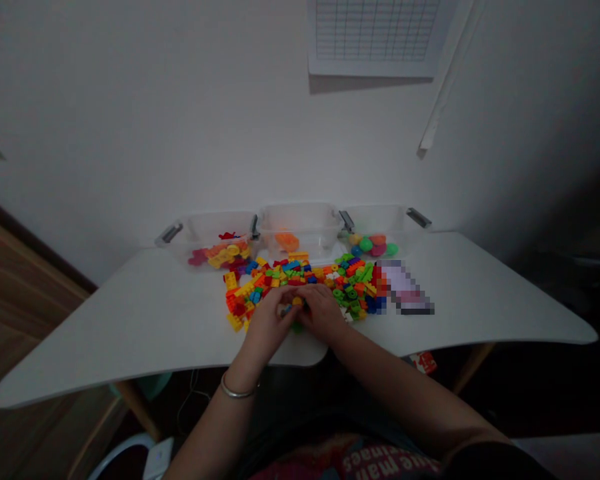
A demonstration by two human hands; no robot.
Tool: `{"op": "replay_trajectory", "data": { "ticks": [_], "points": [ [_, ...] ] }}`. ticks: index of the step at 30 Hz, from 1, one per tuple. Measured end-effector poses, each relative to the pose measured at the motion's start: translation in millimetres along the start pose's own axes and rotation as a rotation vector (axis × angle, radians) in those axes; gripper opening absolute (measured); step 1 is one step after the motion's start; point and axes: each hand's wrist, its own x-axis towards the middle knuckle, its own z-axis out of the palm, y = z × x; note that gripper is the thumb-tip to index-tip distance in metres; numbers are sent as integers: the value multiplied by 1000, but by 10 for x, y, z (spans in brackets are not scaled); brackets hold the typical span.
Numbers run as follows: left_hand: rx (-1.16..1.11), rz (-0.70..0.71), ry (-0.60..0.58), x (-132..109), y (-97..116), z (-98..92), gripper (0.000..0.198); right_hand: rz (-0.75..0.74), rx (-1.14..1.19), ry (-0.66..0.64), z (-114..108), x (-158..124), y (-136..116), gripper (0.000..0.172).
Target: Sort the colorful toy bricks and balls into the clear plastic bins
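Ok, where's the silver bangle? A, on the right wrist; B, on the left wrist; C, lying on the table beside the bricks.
B: the silver bangle circles the wrist of the left hand.

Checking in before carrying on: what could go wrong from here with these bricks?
The left hand and right hand meet right beside the loose plastic bricks, so a slip might scatter them. The green piece below the hands lies toward the white table's front edge and could possibly get knocked off.
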Motion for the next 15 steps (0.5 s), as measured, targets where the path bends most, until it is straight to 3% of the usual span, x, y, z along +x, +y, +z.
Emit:
{"op": "replay_trajectory", "data": {
  "ticks": [5,7,10,15],
  "points": [
    [98,27,38,-12,7,-39,32,43,-73,-24,-41,-9,11,20],
    [289,45,127,12,-33,-136,27,48,-121,-30,-56,-10,2,20],
    [623,-35,222,50,-99,-288,27,52,-184,-48,-63,-10,-8,21],
    [869,-146,165,61,-141,-358,30,59,-221,-26,-68,-3,-8,19]
  ]
}}
